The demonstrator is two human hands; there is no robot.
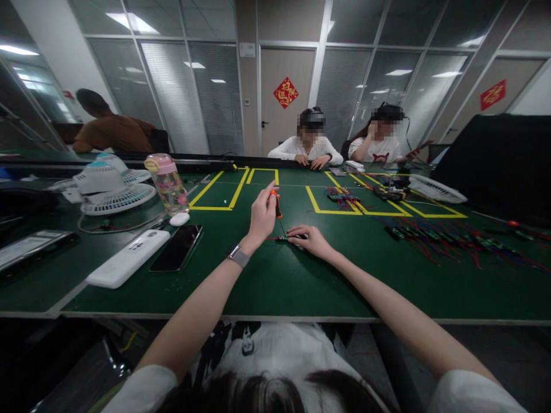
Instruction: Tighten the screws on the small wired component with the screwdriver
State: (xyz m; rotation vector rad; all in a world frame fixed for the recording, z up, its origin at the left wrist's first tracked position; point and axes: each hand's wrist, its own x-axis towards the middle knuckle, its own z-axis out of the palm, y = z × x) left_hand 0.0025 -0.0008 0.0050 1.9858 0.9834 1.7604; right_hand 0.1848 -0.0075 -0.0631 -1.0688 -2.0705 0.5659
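My left hand [262, 215], with a watch on its wrist, is closed round the orange and black handle of a screwdriver [276, 205]. The screwdriver's thin shaft slants down to a small green circuit board [281, 238] on the table, and its tip is at or near the board. Against the right end of that board my right hand [313, 241] rests low, its fingers together and holding it in place. A red wire runs out from the board's left side. Whether the tip sits in a screw is too small to make out.
On the green table [258, 292], a white power bank [129, 259], a phone [177, 248] and a pink-lidded bottle [167, 183] stand left, near white fans [107, 183]. Wired circuit boards [460, 238] lie right, more [342, 197] beyond. Two people sit opposite; another sits far left.
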